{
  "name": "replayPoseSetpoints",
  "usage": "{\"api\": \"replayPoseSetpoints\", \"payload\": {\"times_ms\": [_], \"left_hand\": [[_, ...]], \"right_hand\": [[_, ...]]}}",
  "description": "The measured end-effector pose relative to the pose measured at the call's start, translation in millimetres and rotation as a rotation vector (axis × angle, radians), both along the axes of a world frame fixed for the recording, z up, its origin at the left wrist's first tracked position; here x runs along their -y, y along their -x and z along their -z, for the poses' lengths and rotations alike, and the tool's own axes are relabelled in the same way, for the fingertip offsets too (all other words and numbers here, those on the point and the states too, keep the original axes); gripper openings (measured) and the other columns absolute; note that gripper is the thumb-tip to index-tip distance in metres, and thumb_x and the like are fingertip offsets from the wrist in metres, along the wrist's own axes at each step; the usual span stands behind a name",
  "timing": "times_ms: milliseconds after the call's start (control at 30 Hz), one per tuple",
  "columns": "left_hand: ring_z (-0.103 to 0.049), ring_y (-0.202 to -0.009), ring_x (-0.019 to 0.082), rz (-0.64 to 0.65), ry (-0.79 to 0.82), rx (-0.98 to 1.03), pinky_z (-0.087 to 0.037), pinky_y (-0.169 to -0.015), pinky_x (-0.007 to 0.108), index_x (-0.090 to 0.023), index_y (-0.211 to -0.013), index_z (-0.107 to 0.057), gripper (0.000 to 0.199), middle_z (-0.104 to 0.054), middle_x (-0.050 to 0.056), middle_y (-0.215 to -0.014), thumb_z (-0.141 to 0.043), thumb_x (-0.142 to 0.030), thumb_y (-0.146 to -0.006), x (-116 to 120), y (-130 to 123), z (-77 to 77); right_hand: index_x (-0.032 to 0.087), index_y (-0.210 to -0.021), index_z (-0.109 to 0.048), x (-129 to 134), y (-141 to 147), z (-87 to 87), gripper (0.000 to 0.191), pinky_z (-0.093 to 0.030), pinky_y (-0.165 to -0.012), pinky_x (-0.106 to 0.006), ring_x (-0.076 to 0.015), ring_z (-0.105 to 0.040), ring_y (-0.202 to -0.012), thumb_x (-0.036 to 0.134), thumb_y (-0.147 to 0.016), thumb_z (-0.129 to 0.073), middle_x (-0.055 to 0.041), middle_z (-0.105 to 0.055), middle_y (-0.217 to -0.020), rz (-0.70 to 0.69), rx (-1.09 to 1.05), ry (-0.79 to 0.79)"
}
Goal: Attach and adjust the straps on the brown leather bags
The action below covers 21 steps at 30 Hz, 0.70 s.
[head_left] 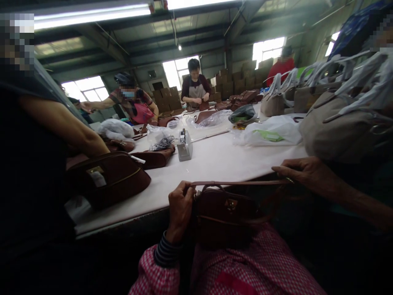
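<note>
A small dark brown leather handbag (215, 209) with a metal turn clasp on its front rests on my lap, against the pink checked cloth (260, 262). My left hand (180, 207) is closed at the bag's upper left corner, pinching one end of a thin brown strap (239, 183). The strap runs nearly straight above the bag's top handle. At its other end my right hand (307, 170) is closed round the strap, with a bit of shiny metal showing by the fingers. The bag's lower part is lost in shadow.
The white table (208, 162) bears a grey tape dispenser (184, 145), a larger brown bag (113, 176), plastic wrapping (273, 131) and, at right, grey handbags (340, 123) with wrapped handles. A co-worker's arm (64, 119) reaches in from the left. Several people work farther back.
</note>
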State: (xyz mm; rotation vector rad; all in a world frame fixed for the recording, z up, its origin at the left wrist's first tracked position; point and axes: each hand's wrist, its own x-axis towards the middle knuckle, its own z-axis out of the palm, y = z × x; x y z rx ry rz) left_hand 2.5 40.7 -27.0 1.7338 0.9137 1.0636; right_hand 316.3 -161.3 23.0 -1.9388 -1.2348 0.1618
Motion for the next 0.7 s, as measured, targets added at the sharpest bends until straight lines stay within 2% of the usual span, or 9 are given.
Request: {"api": "replayPoseSetpoints", "payload": {"times_ms": [100, 167, 233, 333, 467, 567, 700], "left_hand": [[-0.042, -0.050, 0.011, 0.051, 0.174, 0.092, -0.032, -0.050, 0.024, -0.020, -0.074, -0.055, 0.033, -0.059, -0.001, -0.066, -0.065, -0.048, -0.088, -5.4, -1.6, -12.4], [-0.038, -0.049, 0.008, 0.086, 0.234, 0.149, -0.030, -0.048, 0.022, -0.021, -0.074, -0.050, 0.039, -0.060, -0.001, -0.069, -0.064, -0.054, -0.088, -7.4, -2.6, -22.6], [-0.043, -0.053, 0.008, 0.156, 0.258, 0.181, -0.035, -0.050, 0.020, -0.020, -0.076, -0.051, 0.039, -0.061, -0.001, -0.074, -0.069, -0.053, -0.087, -6.4, -2.6, -33.3], [-0.052, -0.063, 0.009, 0.238, 0.167, 0.137, -0.042, -0.057, 0.021, -0.018, -0.075, -0.055, 0.036, -0.058, -0.002, -0.073, -0.076, -0.045, -0.085, -0.8, -0.3, -49.5], [-0.052, -0.065, 0.010, 0.197, -0.012, 0.089, -0.045, -0.062, 0.021, -0.018, -0.073, -0.055, 0.035, -0.054, -0.004, -0.069, -0.075, -0.042, -0.089, 7.3, 2.1, -69.8], [-0.052, -0.065, 0.010, 0.258, -0.044, 0.148, -0.046, -0.063, 0.022, -0.019, -0.078, -0.056, 0.032, -0.055, -0.004, -0.070, -0.071, -0.042, -0.093, 12.3, -3.4, -81.1], [-0.053, -0.060, 0.010, 0.401, 0.081, 0.151, -0.047, -0.058, 0.023, -0.018, -0.079, -0.055, 0.031, -0.058, -0.003, -0.069, -0.071, -0.041, -0.093, 15.4, -12.9, -87.9]], "right_hand": [[0.017, -0.058, -0.061, -13.5, 15.4, 3.0, 0.073, -0.034, -0.055, -0.027, -0.0146, -0.045, -0.058, 0.088, -0.077, -0.061, -0.0010, -0.051, -0.059, -0.140, -0.066, 0.001], [0.017, -0.061, -0.064, -23.9, 26.6, 5.8, 0.066, -0.035, -0.056, -0.027, -0.0147, -0.047, -0.061, 0.079, -0.082, -0.063, -0.0008, -0.054, -0.061, -0.217, -0.093, 0.022], [0.016, -0.067, -0.068, -34.0, 37.4, 8.8, 0.059, -0.036, -0.058, -0.026, -0.0150, -0.050, -0.064, 0.072, -0.086, -0.064, -0.0014, -0.058, -0.066, -0.292, -0.143, 0.056], [0.016, -0.084, -0.073, -46.7, 51.8, 11.9, 0.052, -0.035, -0.055, -0.026, -0.0133, -0.048, -0.060, 0.068, -0.085, -0.069, 0.0012, -0.055, -0.064, -0.393, -0.278, 0.118], [0.017, -0.117, -0.071, -58.9, 67.4, 11.9, 0.060, -0.031, -0.051, -0.024, -0.0112, -0.041, -0.055, 0.059, -0.076, -0.083, 0.0083, -0.044, -0.058, -0.458, -0.368, 0.185], [0.018, -0.122, -0.072, -68.7, 79.0, 10.9, 0.059, -0.029, -0.050, -0.024, -0.0109, -0.043, -0.056, 0.051, -0.075, -0.087, 0.0070, -0.050, -0.060, -0.533, -0.355, 0.241], [0.018, -0.112, -0.078, -83.8, 90.9, 13.3, 0.044, -0.029, -0.049, -0.022, -0.0099, -0.044, -0.055, 0.045, -0.077, -0.084, 0.0048, -0.057, -0.063, -0.625, -0.386, 0.192]]}}
